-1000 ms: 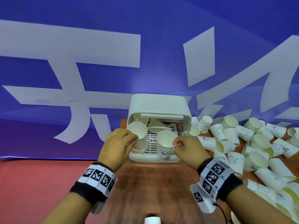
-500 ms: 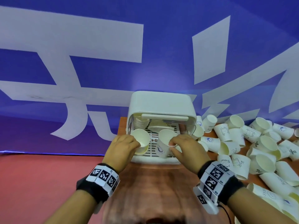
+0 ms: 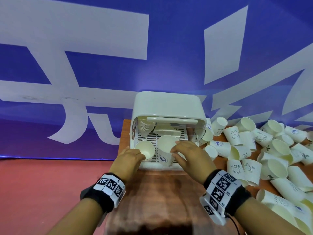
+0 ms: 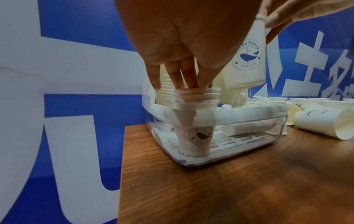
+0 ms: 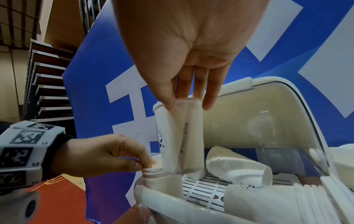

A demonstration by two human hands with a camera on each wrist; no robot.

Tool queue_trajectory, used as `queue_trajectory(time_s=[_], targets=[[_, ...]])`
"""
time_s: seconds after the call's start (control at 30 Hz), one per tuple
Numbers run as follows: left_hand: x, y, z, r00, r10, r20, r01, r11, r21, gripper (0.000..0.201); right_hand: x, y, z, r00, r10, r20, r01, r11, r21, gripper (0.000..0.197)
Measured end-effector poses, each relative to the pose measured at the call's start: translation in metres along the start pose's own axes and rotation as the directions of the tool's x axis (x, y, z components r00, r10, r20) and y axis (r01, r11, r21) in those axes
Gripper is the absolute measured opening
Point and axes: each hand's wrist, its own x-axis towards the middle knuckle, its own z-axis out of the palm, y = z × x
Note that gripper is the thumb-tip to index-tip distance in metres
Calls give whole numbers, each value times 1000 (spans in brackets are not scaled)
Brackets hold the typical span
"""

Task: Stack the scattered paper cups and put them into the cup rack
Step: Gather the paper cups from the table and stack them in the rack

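The white cup rack [image 3: 167, 102] stands with its lid up at the table's far left. My left hand [image 3: 141, 155] pinches the rim of a short stack of paper cups [image 3: 145, 149], which stands upright in the rack's front left corner [image 4: 193, 121]. My right hand [image 3: 174, 150] pinches the rim of a single whale-print cup [image 3: 165, 150], held upright just right of the stack and above the rack's slatted floor [image 5: 180, 136]. Other cup stacks [image 5: 235, 166] lie on their sides deeper inside the rack.
Several loose paper cups [image 3: 254, 150] lie scattered over the right half of the wooden table [image 3: 160, 200]. The table's left edge runs right beside the rack, with red floor [image 3: 42, 192] below. A blue banner [image 3: 101, 73] hangs close behind.
Both hands have moved forward and down into the rack. The left stack has dropped from rim height to the rack floor, and the right cup has come in over the grid.
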Motion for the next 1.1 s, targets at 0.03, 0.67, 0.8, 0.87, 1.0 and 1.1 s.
queue_trajectory(time_s=[0.03,0.67,0.8,0.87,1.0,1.1], targets=[[0,-2,2,1000,-16,8,16,999,-42,32,1,-1,0,999,-18,-27,18,1000,2,8],[-36,-21,-28,908,-311,-282,175,891,-418,63,33,-28,43,987,-152,-56,155,987,41,5],[-40,-19,-32,910,-296,-289,167,902,-398,59,34,-26,50,991,-127,31,127,992,-2,8],[-42,-18,-33,913,-292,-286,163,902,-399,58,34,-24,52,992,-100,76,99,995,19,10],[-50,-11,-35,919,-249,-306,127,921,-369,52,27,-21,45,992,-75,106,72,997,33,20],[-58,-1,-36,936,-170,-309,62,943,-328,44,16,-17,34,995,-49,84,48,999,18,20]])
